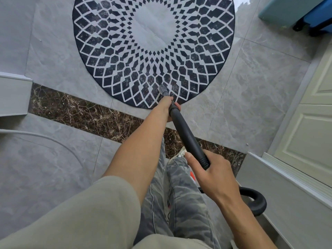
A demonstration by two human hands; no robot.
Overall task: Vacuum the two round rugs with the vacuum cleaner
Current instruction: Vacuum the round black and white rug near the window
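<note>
A round rug (111, 44) with a black and white diamond pattern and a pale grey centre lies on the tiled floor ahead. The vacuum's black wand (186, 137) slants from lower right up to the rug's near edge, where its grey nozzle (163, 89) touches the pile. My left hand (168, 106) grips the wand low down, near the nozzle. My right hand (213, 175) holds the wand's upper end. The black hose (256, 200) curls away behind my right wrist. Only one rug is in view.
A dark brown marble strip (86, 114) crosses the grey tiles just before the rug. A white panelled door (312, 130) and its grey frame stand on the right. A blue wheeled suitcase (305, 13) sits at the top right. A pale wall corner (12, 94) juts in at the left.
</note>
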